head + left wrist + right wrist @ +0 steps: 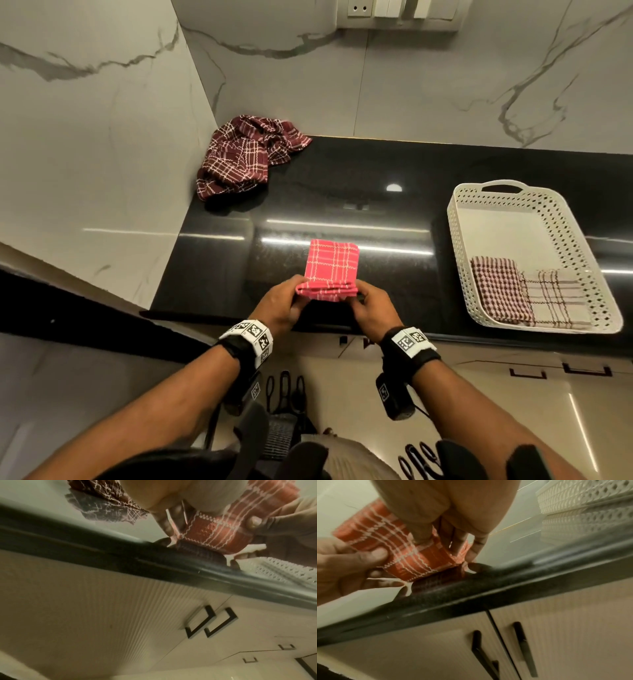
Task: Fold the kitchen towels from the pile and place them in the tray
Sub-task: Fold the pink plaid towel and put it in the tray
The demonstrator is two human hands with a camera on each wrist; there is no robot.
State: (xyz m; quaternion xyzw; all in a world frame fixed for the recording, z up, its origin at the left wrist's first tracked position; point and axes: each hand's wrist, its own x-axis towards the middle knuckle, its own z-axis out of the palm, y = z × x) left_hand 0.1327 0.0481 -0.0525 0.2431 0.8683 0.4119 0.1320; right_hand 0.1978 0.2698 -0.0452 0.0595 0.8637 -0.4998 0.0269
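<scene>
i see the folded red towel (pixel 331 269) near the counter's (pixel 376 178) front edge, my left hand (pixel 282 305) and right hand (pixel 373 306) pinching its near corners. maroon pile (pixel 239 156) back left; tray (pixel 460 246) right, holding two folded towels (pixel 527 294).

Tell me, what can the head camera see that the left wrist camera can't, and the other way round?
Only the head view shows the two folded towels lying in the tray, and the wall sockets. Only the left wrist view shows the cupboard handles under the counter. Both show the left hand and right hand gripping the pink towel, and the dark red pile.
</scene>
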